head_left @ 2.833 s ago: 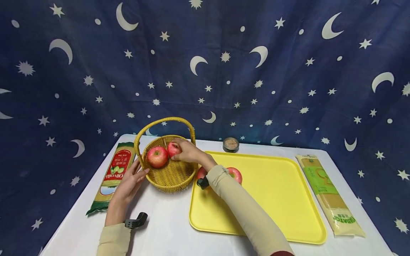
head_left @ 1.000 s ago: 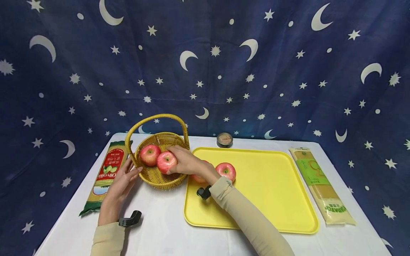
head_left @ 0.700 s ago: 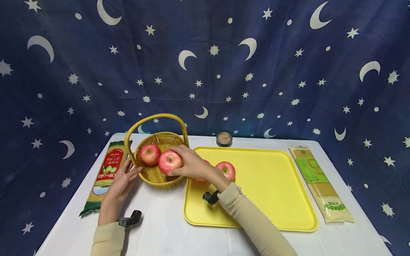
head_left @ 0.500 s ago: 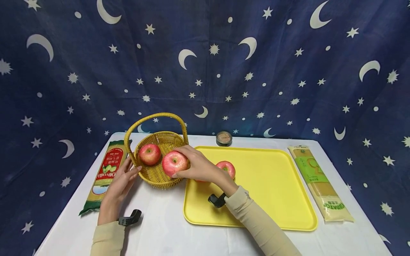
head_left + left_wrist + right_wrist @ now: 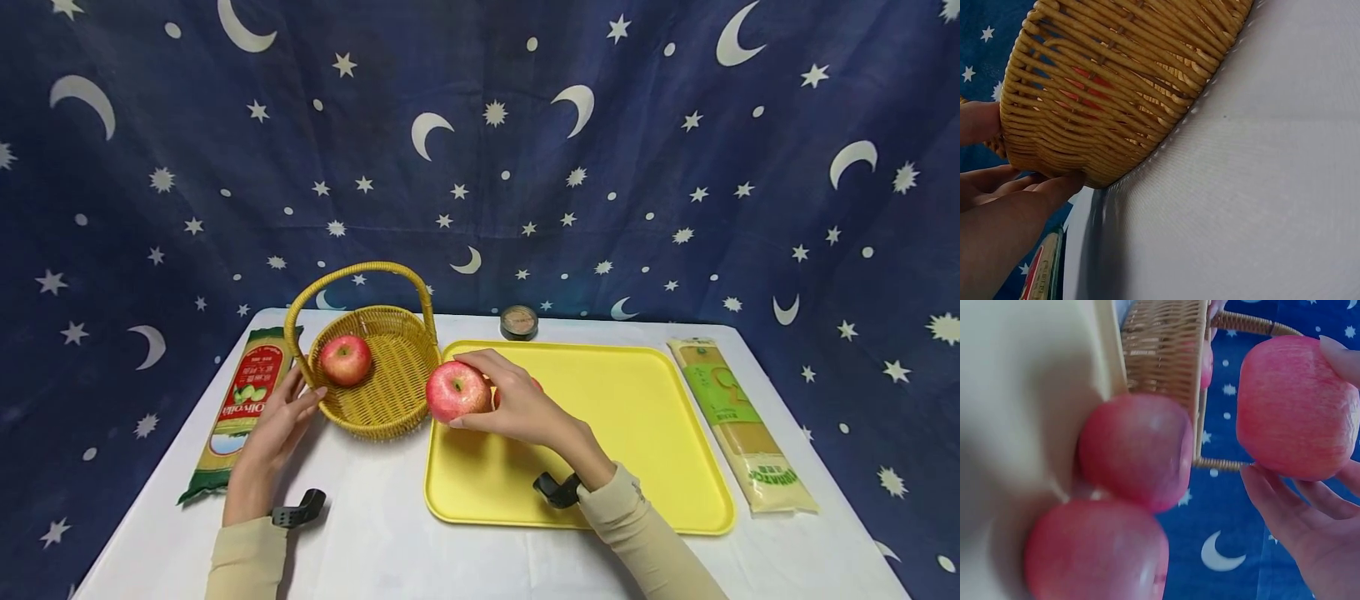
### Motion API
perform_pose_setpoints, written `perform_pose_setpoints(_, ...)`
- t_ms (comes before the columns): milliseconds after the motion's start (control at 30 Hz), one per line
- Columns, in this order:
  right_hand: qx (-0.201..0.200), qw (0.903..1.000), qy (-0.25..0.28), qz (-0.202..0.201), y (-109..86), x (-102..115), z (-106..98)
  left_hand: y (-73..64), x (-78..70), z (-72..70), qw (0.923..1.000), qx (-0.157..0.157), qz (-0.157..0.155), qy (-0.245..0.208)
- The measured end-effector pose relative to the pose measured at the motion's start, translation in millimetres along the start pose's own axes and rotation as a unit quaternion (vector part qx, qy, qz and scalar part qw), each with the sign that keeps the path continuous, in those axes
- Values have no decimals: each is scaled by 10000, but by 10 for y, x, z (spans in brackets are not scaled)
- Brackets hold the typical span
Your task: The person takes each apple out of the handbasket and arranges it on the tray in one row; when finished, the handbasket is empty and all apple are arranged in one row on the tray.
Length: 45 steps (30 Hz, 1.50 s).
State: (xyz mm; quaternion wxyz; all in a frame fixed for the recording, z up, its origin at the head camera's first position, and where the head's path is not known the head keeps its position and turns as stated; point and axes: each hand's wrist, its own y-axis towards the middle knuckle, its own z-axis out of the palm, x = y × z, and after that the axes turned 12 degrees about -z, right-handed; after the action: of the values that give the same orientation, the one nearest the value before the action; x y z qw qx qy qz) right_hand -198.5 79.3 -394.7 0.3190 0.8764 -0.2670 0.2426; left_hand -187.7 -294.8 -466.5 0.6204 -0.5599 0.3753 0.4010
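Note:
My right hand [image 5: 525, 408] grips a red apple [image 5: 456, 392] above the left part of the yellow tray [image 5: 637, 433], just right of the wicker basket [image 5: 397, 367]. One apple [image 5: 346, 360] lies inside the basket, at its left. My left hand [image 5: 276, 425] holds the basket's left side, thumb by the rim and fingers against the woven wall [image 5: 1110, 94] in the left wrist view. Two more apples, a farther one [image 5: 1135, 450] and a nearer one [image 5: 1097, 550], sit on the tray in the right wrist view. The right hand mostly hides them in the head view.
A red-and-green pasta packet [image 5: 251, 392] lies left of the basket. Another packet with a green label [image 5: 738, 425] lies right of the tray. Behind the tray stands a small round container [image 5: 519, 322]. A starry curtain [image 5: 480, 167] hangs at the table's back edge.
My right hand has lifted an apple out of the basket and carried it right, over the tray's edge. One apple stays in the basket. The left hand keeps its hold there.

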Motion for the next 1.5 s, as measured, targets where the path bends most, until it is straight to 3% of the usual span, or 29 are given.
perform_pose_setpoints(367, -425, 9980, -171, 440, -407, -102, -299, -22, 11, -60, 10000, 18, -74, -37)
perform_pose_setpoints(633, -736, 9946, -133, 720, -643, -220, -489, -22, -1, -95, 9999, 12, 76, 131)
perform_pose_setpoints(900, -888, 9908, -184, 1004, -912, -383, -659, -34, 7, -74, 9999, 66, 84, 4)
perform_pose_setpoints(1500, -719, 9746, -59, 2119, -1176, -835, -677, -16, -8, -9, 9999, 135, 56, 3)
